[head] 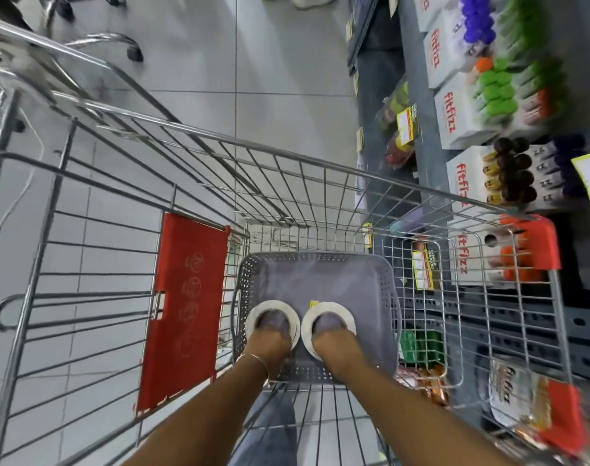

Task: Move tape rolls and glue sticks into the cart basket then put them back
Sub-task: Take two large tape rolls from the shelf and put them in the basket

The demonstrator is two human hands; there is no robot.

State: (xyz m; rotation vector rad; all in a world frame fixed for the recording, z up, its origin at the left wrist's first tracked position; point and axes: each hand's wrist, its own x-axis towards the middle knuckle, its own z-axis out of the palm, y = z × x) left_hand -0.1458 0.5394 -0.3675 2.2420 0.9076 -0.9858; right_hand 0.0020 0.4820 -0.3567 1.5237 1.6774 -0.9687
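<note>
Two white tape rolls sit side by side low inside a grey perforated plastic basket (pixel 315 264), which rests in the wire cart (pixel 219 142). My left hand (pixel 270 344) grips the near rim of the left tape roll (pixel 254 314). My right hand (pixel 335 344) grips the near rim of the right tape roll (pixel 340 311). Both rolls lie flat, ring holes facing up, over the basket floor. No glue sticks show in the basket.
A red child-seat flap (pixel 186 307) hangs at the cart's left. Store shelves (pixel 418 95) with white boxes (pixel 455 119) of coloured tubes run along the right, close to the cart's side. Grey tiled floor lies ahead and left, with another cart's frame (pixel 95 38) at top left.
</note>
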